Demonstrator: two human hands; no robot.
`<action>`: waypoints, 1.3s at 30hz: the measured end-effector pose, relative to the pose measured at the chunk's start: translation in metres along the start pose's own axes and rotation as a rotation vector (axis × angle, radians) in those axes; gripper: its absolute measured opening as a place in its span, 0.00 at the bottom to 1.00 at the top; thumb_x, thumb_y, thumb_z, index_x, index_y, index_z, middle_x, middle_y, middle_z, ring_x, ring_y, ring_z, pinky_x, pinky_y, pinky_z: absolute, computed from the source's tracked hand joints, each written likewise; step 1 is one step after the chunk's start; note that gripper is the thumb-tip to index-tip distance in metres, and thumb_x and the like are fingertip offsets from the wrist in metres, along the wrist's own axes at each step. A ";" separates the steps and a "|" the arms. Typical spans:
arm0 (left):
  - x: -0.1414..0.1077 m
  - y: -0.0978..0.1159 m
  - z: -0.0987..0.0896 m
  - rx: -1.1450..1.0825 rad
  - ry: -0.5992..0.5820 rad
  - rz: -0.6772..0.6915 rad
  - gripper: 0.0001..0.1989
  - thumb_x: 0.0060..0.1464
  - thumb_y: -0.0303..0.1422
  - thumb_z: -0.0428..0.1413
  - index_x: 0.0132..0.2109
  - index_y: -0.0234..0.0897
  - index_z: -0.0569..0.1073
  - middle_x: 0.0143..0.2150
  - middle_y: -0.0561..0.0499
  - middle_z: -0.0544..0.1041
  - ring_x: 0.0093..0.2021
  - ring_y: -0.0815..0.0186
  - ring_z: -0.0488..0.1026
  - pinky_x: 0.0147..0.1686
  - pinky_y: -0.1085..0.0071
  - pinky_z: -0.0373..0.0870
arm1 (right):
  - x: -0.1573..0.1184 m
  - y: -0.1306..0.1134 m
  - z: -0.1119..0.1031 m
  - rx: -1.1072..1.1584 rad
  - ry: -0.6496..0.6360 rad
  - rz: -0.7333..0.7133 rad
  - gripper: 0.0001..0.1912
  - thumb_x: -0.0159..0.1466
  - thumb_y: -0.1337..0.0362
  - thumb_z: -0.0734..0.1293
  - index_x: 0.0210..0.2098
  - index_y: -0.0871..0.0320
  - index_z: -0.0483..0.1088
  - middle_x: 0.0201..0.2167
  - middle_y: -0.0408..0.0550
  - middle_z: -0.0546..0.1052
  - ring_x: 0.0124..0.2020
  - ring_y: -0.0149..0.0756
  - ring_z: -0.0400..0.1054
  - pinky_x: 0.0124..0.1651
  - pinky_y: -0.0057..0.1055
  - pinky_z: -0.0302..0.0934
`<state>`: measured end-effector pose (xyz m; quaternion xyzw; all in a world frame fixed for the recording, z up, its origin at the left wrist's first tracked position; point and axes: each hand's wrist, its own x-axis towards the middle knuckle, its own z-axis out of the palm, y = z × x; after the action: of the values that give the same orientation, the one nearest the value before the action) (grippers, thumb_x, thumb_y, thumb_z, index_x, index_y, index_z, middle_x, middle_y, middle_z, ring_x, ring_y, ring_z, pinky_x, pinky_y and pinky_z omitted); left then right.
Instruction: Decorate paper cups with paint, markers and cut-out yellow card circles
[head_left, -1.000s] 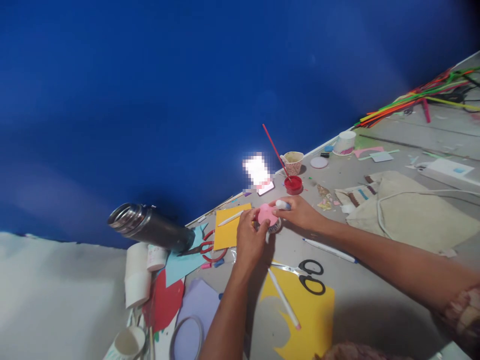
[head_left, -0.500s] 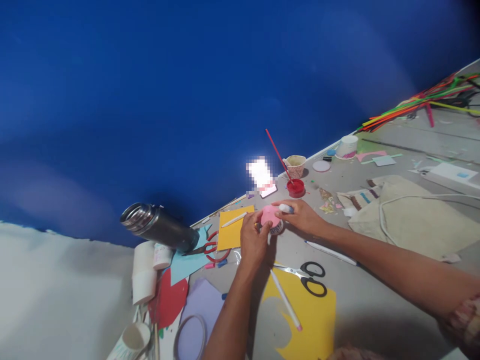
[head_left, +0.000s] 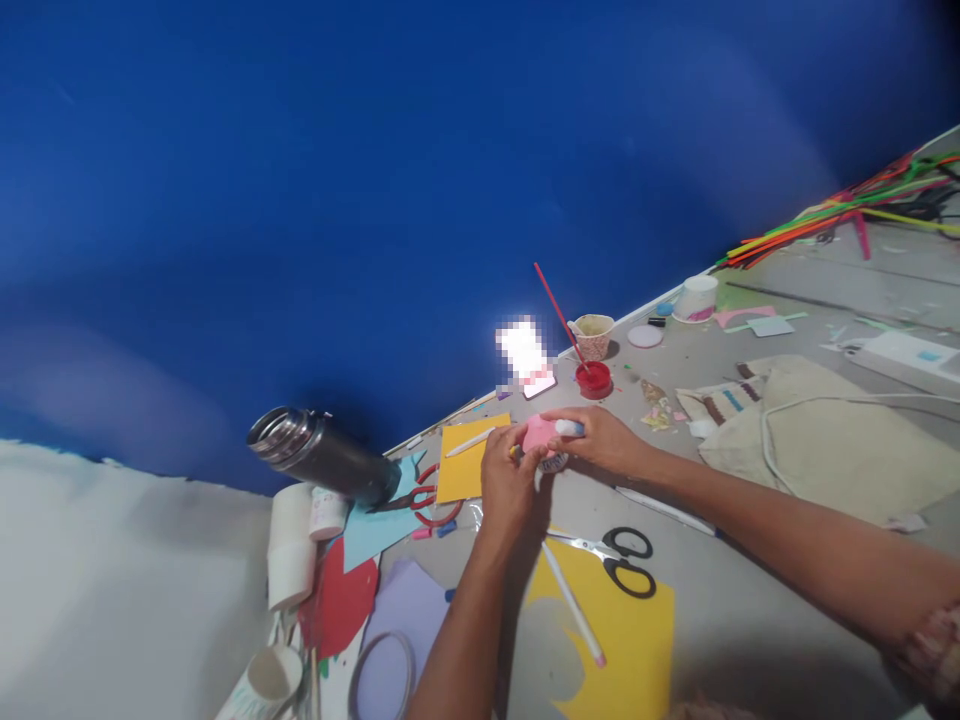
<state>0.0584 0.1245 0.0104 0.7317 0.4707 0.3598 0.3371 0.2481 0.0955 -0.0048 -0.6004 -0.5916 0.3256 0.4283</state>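
Between my hands is a small round piece with a pink top (head_left: 537, 434) and a white side with dark markings. My left hand (head_left: 511, 480) is closed around its near left side, thumb in front. My right hand (head_left: 606, 440) grips a white marker (head_left: 568, 428) with some blue on it, and its fingertips also touch the pink piece. Just below lie black-handled scissors (head_left: 622, 560) on yellow paper (head_left: 637, 640) with a curved cut-out, beside a white pen (head_left: 574, 605). Another white pen (head_left: 667, 510) rests under my right forearm.
At left, a dark steel flask (head_left: 322, 455) stands near red-handled pliers (head_left: 420, 497) and white paper cups (head_left: 291, 550). Behind my hands are a phone (head_left: 538, 384), a red paint pot (head_left: 594, 380) with a brush, and a patterned cup (head_left: 592, 338). A cloth bag (head_left: 840, 440) lies right.
My right hand has shifted slightly, and the marker now shows more blue at its end. The pink piece stays held in nearly the same place.
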 end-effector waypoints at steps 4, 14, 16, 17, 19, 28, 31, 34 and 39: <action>0.001 0.002 -0.004 -0.025 -0.020 -0.030 0.19 0.55 0.31 0.65 0.54 0.43 0.79 0.57 0.42 0.76 0.55 0.55 0.75 0.50 0.58 0.78 | -0.001 -0.003 -0.003 0.002 0.002 -0.006 0.26 0.59 0.58 0.76 0.57 0.53 0.79 0.56 0.51 0.82 0.55 0.52 0.77 0.62 0.43 0.66; 0.003 -0.002 -0.007 -0.023 0.017 -0.019 0.11 0.56 0.30 0.63 0.46 0.42 0.84 0.54 0.43 0.79 0.56 0.55 0.76 0.57 0.53 0.75 | -0.001 -0.006 -0.003 -0.103 0.000 0.032 0.22 0.60 0.55 0.76 0.53 0.51 0.82 0.52 0.52 0.85 0.53 0.54 0.78 0.59 0.44 0.67; 0.003 -0.004 -0.006 -0.006 0.032 -0.007 0.10 0.56 0.30 0.63 0.45 0.42 0.84 0.53 0.44 0.80 0.56 0.54 0.76 0.61 0.51 0.72 | -0.002 -0.006 -0.002 -0.115 0.003 0.031 0.21 0.60 0.55 0.76 0.52 0.50 0.83 0.51 0.52 0.85 0.53 0.54 0.78 0.59 0.43 0.67; 0.003 -0.005 -0.005 0.002 0.038 -0.003 0.10 0.56 0.30 0.63 0.45 0.42 0.84 0.53 0.44 0.81 0.57 0.54 0.76 0.62 0.51 0.71 | -0.002 -0.005 -0.001 -0.119 0.006 0.028 0.20 0.60 0.55 0.76 0.51 0.50 0.83 0.51 0.52 0.85 0.53 0.54 0.78 0.59 0.42 0.67; 0.002 -0.005 -0.004 0.018 0.039 0.000 0.10 0.56 0.30 0.62 0.45 0.43 0.84 0.53 0.44 0.81 0.57 0.54 0.76 0.63 0.50 0.70 | -0.003 -0.005 0.000 -0.122 0.017 0.024 0.20 0.59 0.56 0.76 0.51 0.49 0.83 0.51 0.51 0.85 0.54 0.54 0.78 0.59 0.42 0.67; -0.002 0.002 -0.008 0.121 -0.025 0.073 0.27 0.52 0.31 0.67 0.59 0.44 0.74 0.64 0.40 0.73 0.65 0.49 0.69 0.67 0.46 0.64 | -0.012 -0.011 -0.027 -0.090 0.153 0.052 0.15 0.64 0.57 0.71 0.45 0.58 0.81 0.41 0.51 0.85 0.41 0.46 0.78 0.47 0.37 0.70; -0.001 0.005 -0.008 0.137 -0.082 0.078 0.36 0.48 0.31 0.69 0.64 0.44 0.69 0.66 0.40 0.69 0.68 0.48 0.66 0.67 0.47 0.62 | -0.022 -0.010 -0.033 -0.102 0.135 0.070 0.12 0.62 0.57 0.72 0.41 0.57 0.81 0.38 0.50 0.85 0.38 0.46 0.78 0.43 0.36 0.69; 0.001 0.006 -0.004 0.169 -0.153 0.089 0.43 0.44 0.33 0.72 0.67 0.43 0.66 0.69 0.40 0.65 0.71 0.46 0.61 0.69 0.49 0.60 | -0.031 -0.007 -0.032 -0.123 0.126 0.093 0.12 0.61 0.57 0.72 0.41 0.55 0.81 0.40 0.49 0.86 0.40 0.47 0.78 0.44 0.36 0.69; 0.002 0.009 0.004 0.263 -0.179 0.106 0.41 0.48 0.30 0.68 0.68 0.41 0.64 0.69 0.38 0.64 0.71 0.48 0.60 0.68 0.50 0.60 | -0.036 -0.002 -0.027 -0.132 0.131 0.102 0.10 0.61 0.59 0.72 0.40 0.55 0.82 0.40 0.51 0.86 0.41 0.48 0.79 0.46 0.37 0.69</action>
<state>0.0660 0.1231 0.0164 0.8224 0.4427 0.2455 0.2595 0.2687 0.0565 0.0041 -0.6766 -0.5513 0.2673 0.4084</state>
